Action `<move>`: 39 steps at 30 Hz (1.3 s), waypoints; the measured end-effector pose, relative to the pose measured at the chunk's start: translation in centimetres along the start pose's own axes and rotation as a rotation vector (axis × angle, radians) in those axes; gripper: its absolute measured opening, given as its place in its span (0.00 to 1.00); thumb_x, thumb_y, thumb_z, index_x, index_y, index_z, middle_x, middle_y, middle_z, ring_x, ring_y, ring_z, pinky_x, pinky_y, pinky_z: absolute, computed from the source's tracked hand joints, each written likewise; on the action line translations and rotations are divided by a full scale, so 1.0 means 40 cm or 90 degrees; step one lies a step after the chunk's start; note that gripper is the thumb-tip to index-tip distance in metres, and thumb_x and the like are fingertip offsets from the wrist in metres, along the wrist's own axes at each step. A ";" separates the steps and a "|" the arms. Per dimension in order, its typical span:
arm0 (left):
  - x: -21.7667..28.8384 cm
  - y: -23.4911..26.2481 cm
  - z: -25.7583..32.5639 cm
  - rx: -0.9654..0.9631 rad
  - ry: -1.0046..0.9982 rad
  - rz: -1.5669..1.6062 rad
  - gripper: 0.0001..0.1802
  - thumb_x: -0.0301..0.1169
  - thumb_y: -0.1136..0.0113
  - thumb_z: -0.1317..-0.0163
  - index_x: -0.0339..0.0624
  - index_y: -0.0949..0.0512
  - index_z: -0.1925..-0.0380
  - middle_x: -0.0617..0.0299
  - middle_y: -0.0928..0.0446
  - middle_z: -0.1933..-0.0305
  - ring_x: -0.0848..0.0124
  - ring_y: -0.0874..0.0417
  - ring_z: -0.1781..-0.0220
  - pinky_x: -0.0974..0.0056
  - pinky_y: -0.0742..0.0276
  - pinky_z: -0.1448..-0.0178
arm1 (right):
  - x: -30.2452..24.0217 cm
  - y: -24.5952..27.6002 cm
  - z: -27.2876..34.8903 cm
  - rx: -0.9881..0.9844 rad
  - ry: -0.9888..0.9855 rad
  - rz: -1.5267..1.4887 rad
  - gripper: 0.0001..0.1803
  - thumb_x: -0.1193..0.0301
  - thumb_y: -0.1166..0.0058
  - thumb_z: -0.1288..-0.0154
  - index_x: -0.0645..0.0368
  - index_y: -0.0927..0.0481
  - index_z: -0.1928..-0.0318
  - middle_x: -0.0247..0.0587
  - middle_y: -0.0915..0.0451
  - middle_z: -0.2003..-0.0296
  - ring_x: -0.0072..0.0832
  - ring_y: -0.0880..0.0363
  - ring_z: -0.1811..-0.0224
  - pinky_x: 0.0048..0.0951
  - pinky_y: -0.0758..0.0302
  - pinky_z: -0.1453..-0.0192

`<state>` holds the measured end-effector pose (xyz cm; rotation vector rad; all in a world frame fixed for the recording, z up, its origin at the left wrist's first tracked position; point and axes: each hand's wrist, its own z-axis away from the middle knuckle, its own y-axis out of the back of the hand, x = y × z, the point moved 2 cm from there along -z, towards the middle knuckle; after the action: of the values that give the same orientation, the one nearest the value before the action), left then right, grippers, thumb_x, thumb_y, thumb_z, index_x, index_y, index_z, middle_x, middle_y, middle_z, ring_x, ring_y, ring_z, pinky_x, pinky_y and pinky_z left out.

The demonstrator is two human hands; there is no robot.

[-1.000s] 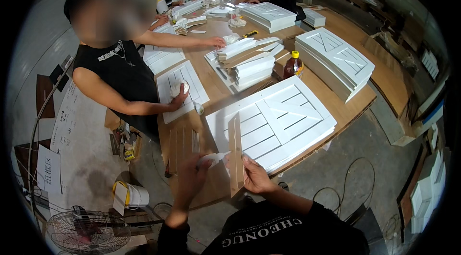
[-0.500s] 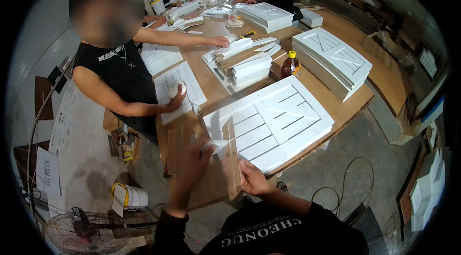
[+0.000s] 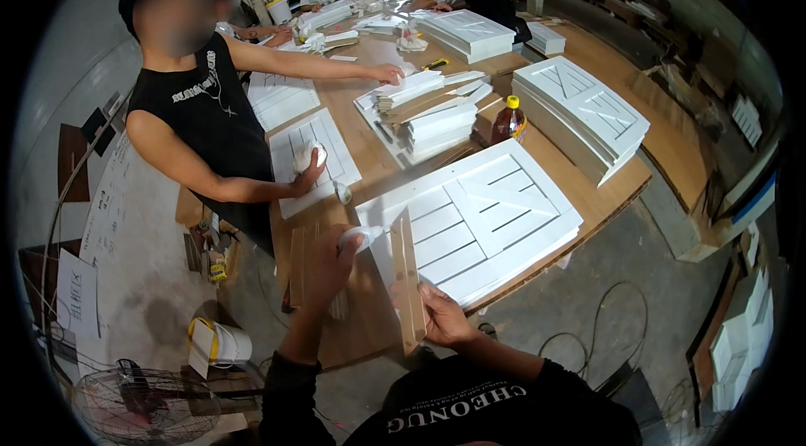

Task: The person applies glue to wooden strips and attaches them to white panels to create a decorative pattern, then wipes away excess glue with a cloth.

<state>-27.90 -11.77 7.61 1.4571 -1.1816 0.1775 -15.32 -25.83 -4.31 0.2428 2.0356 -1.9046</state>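
Wooden slat gripped by right hand — left hand closed on white cloth.

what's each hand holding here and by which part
Right hand grips the lower end of an upright wooden strip. Left hand holds a small white pad in its fingers.

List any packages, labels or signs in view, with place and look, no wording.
Paper sheets: on the left wall, white with dark handwriting.
Bottle: on the table mid-right, amber with a yellow cap and a red label.
Bucket: on the floor lower left, white with a yellow band.
No screens show.
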 end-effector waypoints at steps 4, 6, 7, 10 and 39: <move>0.008 -0.003 -0.023 -0.005 0.017 0.003 0.13 0.36 0.46 0.41 0.37 0.23 0.66 0.49 0.23 0.71 0.55 0.21 0.68 0.59 0.28 0.62 | 0.004 0.000 0.002 -0.007 -0.003 -0.005 0.25 0.63 0.62 0.29 0.65 0.43 0.38 0.46 0.32 0.44 0.31 0.27 0.45 0.28 0.26 0.44; 0.010 -0.009 -0.035 -0.025 0.033 0.023 0.13 0.37 0.46 0.41 0.38 0.23 0.65 0.49 0.23 0.70 0.55 0.21 0.67 0.59 0.27 0.61 | 0.002 -0.003 0.004 0.006 -0.007 0.005 0.24 0.64 0.63 0.29 0.65 0.43 0.38 0.46 0.32 0.43 0.30 0.27 0.45 0.28 0.26 0.44; 0.010 -0.010 -0.037 -0.005 0.011 0.013 0.13 0.37 0.45 0.41 0.37 0.22 0.66 0.52 0.23 0.73 0.61 0.22 0.72 0.62 0.28 0.65 | 0.003 -0.006 0.007 0.015 -0.009 0.013 0.24 0.64 0.63 0.28 0.65 0.43 0.38 0.46 0.32 0.43 0.30 0.28 0.45 0.28 0.26 0.44; 0.015 -0.018 -0.043 0.030 -0.033 -0.017 0.13 0.36 0.44 0.41 0.37 0.21 0.66 0.56 0.24 0.79 0.71 0.23 0.80 0.67 0.29 0.72 | 0.003 -0.004 0.010 0.010 -0.012 0.007 0.24 0.65 0.64 0.28 0.65 0.43 0.38 0.46 0.32 0.43 0.31 0.28 0.45 0.28 0.26 0.44; -0.186 -0.067 0.242 0.176 0.279 0.454 0.15 0.29 0.41 0.44 0.35 0.28 0.58 0.60 0.25 0.60 0.70 0.24 0.59 0.65 0.28 0.54 | 0.013 -0.011 0.021 0.061 -0.025 0.029 0.25 0.62 0.60 0.30 0.64 0.41 0.39 0.43 0.31 0.45 0.28 0.26 0.49 0.25 0.27 0.48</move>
<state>-34.35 -16.13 -2.16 1.0823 -1.2886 1.1281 -15.82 -26.76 -4.12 0.2703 1.9004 -1.9658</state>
